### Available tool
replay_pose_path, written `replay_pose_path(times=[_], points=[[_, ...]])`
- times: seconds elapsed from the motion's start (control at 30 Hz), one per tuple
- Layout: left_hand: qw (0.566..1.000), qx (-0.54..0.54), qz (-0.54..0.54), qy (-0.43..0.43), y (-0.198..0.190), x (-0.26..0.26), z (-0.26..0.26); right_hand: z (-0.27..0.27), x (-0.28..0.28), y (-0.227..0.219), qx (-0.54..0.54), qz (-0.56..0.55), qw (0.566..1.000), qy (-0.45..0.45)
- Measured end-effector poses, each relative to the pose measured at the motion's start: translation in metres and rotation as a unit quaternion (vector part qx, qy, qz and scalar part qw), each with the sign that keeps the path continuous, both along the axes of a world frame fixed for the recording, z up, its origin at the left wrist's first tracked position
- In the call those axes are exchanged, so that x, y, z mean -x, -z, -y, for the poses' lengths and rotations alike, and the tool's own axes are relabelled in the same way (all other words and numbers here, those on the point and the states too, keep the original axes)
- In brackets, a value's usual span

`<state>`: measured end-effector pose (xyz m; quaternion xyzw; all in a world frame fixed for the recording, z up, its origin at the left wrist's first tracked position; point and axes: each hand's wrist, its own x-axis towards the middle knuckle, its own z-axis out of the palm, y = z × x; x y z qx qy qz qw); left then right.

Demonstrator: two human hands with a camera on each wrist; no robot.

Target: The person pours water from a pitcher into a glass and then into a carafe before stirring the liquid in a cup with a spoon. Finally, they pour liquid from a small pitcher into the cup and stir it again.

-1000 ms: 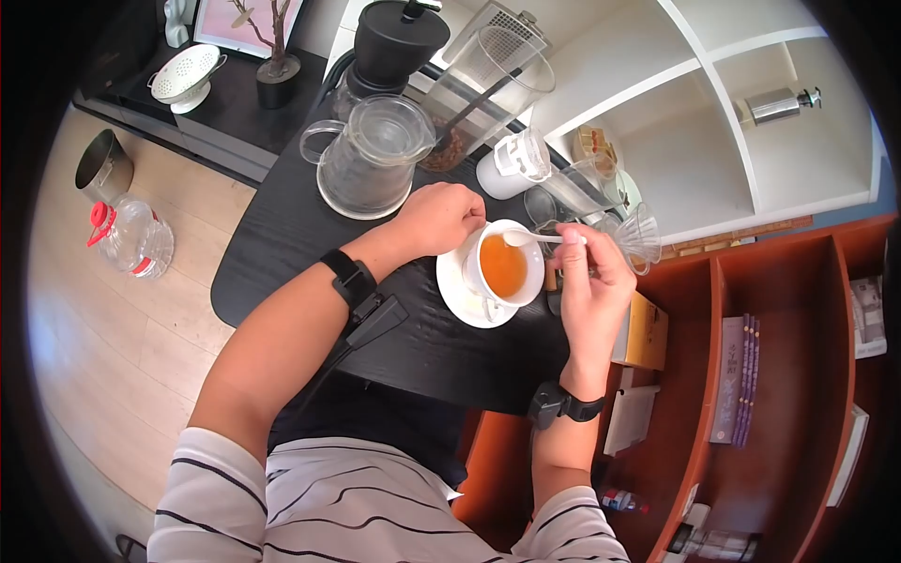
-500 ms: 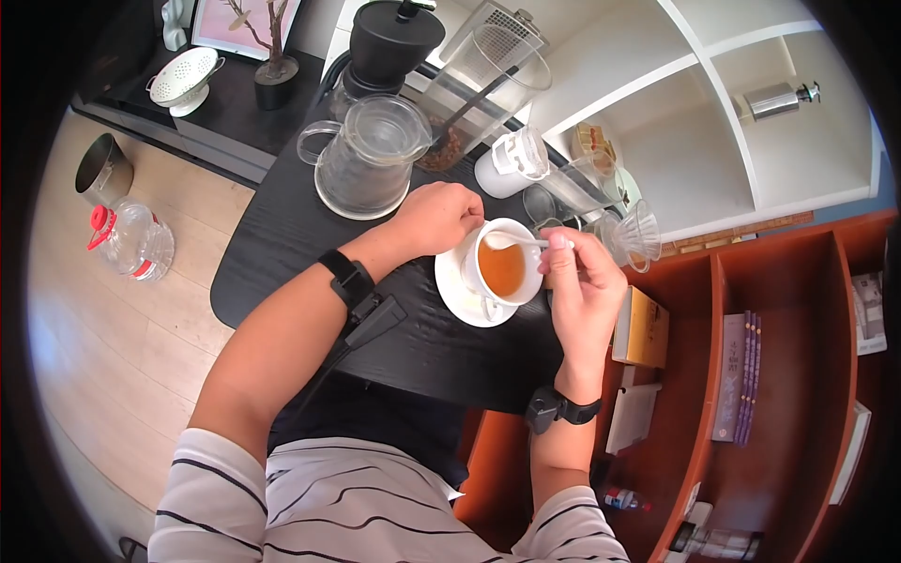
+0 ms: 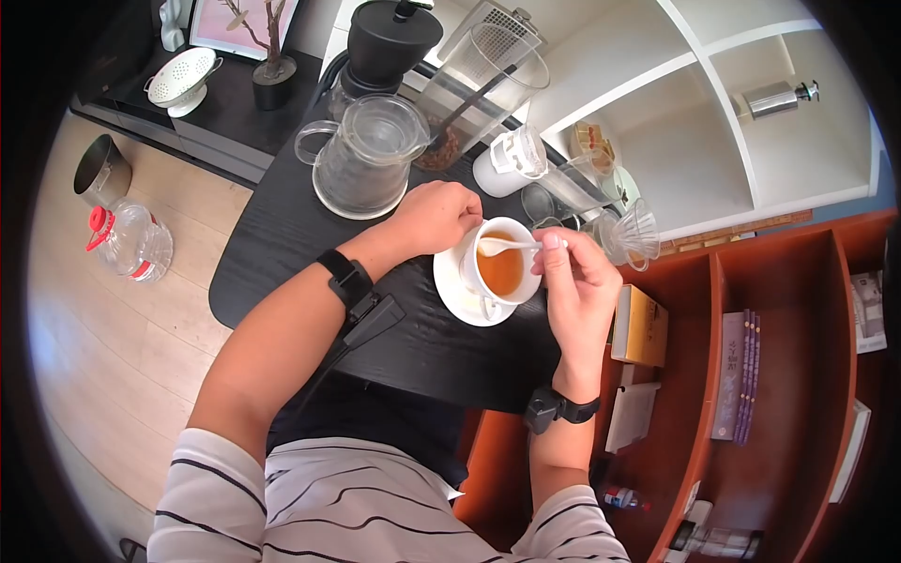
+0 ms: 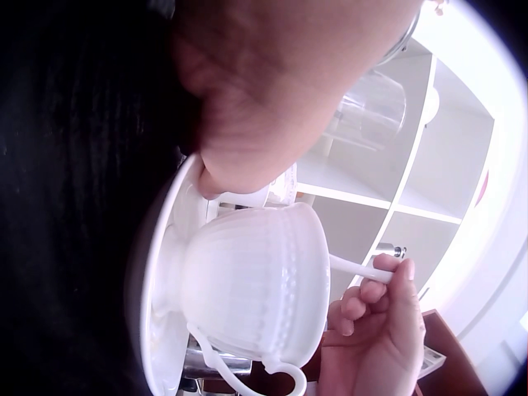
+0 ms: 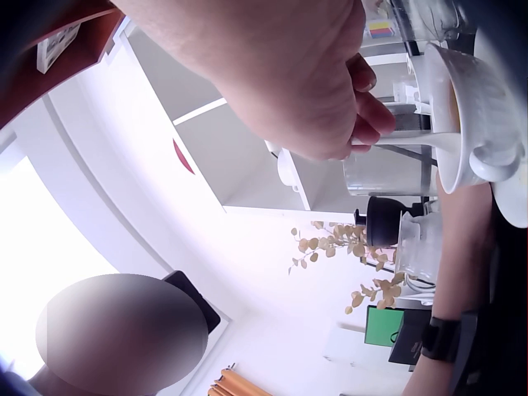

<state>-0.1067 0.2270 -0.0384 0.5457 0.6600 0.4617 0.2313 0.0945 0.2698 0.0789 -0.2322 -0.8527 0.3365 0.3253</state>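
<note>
A white teacup (image 3: 472, 266) of amber liquid (image 3: 500, 270) stands on a white saucer (image 3: 455, 298) on the black table. My right hand (image 3: 579, 284) pinches the handle of a white spoon (image 3: 511, 245) between thumb and fingers; the spoon's bowl dips inside the cup, over the liquid. Beyond the cup's left side, my left hand (image 3: 435, 219) holds the saucer's far rim with curled fingers, partly hidden in the head view. In the left wrist view, a fingertip of that hand lies over the saucer (image 4: 167, 247) rim, beside the ribbed cup (image 4: 256, 280).
A lidded glass pitcher (image 3: 368, 159) and a black-topped grinder (image 3: 394, 38) stand at the table's back. Behind the cup are a white canister (image 3: 508, 167), a clear glass container (image 3: 488, 80) and a ribbed glass dripper (image 3: 631, 236). Red-brown shelves (image 3: 690, 375) stand close on the right.
My right hand has moved slightly left, carrying the spoon's bowl further across the cup toward its left inner side. My left hand stays at the saucer.
</note>
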Motion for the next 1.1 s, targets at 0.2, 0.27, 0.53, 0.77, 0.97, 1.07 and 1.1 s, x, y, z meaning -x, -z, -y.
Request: replay_pose_path(times=[0.2,0.27,0.53,0.77,0.97,1.07,1.1], points=[[1.0,-0.005,-0.001,-0.002,0.0,0.001,0.001,-0.019,-0.017,-0.008,-0.098,0.064,0.984,0.136],[1.0,-0.006,-0.004,-0.001,0.001,0.001,0.001,-0.017,-0.022,-0.007,-0.079,0.065,0.986,0.134],[1.0,0.004,0.007,0.002,-0.002,0.001,0.001,-0.003,-0.001,-0.002,0.001,0.008,1.0,0.009],[1.0,0.003,0.009,-0.002,-0.002,0.001,0.002,-0.017,-0.015,-0.009,-0.084,0.038,0.99,0.107],[1.0,0.007,0.006,0.001,-0.001,0.0,0.0,-0.002,-0.014,-0.006,0.084,0.016,0.996,0.012],[1.0,0.006,0.007,0.003,-0.002,0.001,0.001,-0.004,-0.006,-0.003,0.029,-0.009,0.999,0.013],[1.0,0.007,0.007,0.003,-0.002,0.001,0.001,-0.008,-0.005,-0.002,-0.002,-0.011,1.0,0.019]])
